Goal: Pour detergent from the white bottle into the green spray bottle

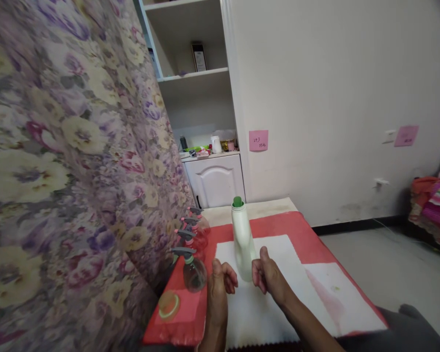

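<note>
A pale green-white bottle point(243, 239) stands on the white sheet, with a green spout point(237, 201) at its uncapped, threaded mouth. My right hand point(268, 274) is beside its lower right side, fingers curled and thumb raised; whether they touch I cannot tell. On the bottle's left is my left hand point(220, 284), apart from it, also with thumb up and fingers curled in. Nothing shows in either hand. Left of my left hand stands a clear spray bottle point(194, 275) with a grey trigger head. A round yellowish-green lid or ring point(169, 305) lies nearer me.
Several more spray bottles point(190, 234) line the table's left edge, close to a floral curtain point(84, 161). A red cloth point(278, 226) and white sheets point(275, 293) cover the table. Behind are a cabinet point(216, 181) with shelves and a wall bearing a pink note point(258, 141).
</note>
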`<state>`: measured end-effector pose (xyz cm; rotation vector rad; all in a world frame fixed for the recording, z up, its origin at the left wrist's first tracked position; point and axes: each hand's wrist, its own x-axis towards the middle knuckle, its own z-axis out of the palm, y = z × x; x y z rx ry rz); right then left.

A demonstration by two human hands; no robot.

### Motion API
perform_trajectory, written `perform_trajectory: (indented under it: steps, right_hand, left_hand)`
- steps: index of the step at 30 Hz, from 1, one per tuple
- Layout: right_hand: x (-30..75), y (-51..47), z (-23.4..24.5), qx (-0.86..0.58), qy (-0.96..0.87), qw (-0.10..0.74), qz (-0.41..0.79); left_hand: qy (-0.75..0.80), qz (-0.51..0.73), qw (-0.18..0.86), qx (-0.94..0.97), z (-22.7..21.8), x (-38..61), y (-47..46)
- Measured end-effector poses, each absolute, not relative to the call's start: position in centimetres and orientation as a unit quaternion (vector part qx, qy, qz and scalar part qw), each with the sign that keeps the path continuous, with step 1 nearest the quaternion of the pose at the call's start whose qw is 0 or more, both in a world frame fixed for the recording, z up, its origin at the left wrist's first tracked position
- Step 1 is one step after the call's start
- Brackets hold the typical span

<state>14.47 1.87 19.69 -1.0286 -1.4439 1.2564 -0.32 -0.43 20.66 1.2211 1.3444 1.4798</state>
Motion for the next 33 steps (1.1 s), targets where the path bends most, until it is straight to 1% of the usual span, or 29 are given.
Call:
perform_trajectory:
  steps: [5,10,16,19,23,27,31,33]
  right_hand:
    - [14.8,1.8,20.1,-0.42,-0.581,0.467,0.518]
    - [14.8,2.1,19.4,-0.416,-0.582,0.47,0.518]
    - [14.8,2.3,18.7,-0.422,-0.589,0.456,0.517]
    - [14.6,2.2,17.5,-0.425,-0.609,0.44,0.505]
    - [14.3,1.8,13.3,-0.465,-0.633,0.399,0.474]
    - [14.2,1.3,7.9,-0.506,-0.636,0.344,0.471]
    - [14.1,1.0,4.4,-0.524,-0.643,0.325,0.455]
    - [14.1,1.0,3.7,-0.528,-0.653,0.314,0.443]
  left_hand:
    - [0.528,0.579,0.387,0.486,20.5,0.0,-0.1]
    - [0.523,0.579,0.397,0.482,20.4,0.2,-0.1]
    - [0.537,0.571,0.376,0.494,19.9,0.5,-0.3]
    - [0.556,0.55,0.364,0.506,18.3,0.5,-0.2]
    - [0.602,0.5,0.322,0.533,14.3,-0.9,-0.2]
    - [0.68,0.519,0.222,0.468,10.6,-4.6,0.0]
    - [0.722,0.531,0.0,0.443,9.7,-8.6,1.9]
    - [0.731,0.525,-0.042,0.433,9.8,-9.9,3.5]
